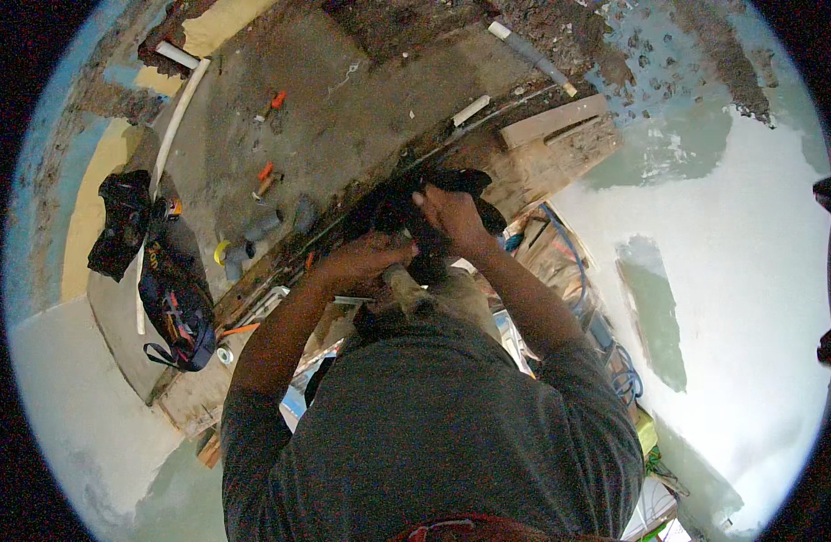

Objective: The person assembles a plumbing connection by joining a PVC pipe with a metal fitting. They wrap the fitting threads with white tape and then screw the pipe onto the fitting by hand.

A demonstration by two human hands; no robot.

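My left hand [372, 256] is in front of my body, its fingers curled. What they hold, if anything, is too dark and small to make out. Just below that hand is a pale, dusty, rod-like shape [403, 287], and I cannot tell whether they touch. A little farther and to the right, my right hand [451, 217] has its fingers bent closed, with their tips hidden against dark material. Around both hands lies a black mass, and beside the right hand a black shoe [474, 182] appears to show.
Two orange-handled tools [267, 181] and grey pipe fittings [257, 230] lie on the concrete floor [343, 117]. At left is a black tool bag [176, 307] beside a long white pipe [176, 122]. Wooden boards [555, 122] and a clear tube [535, 61] lie at far right.
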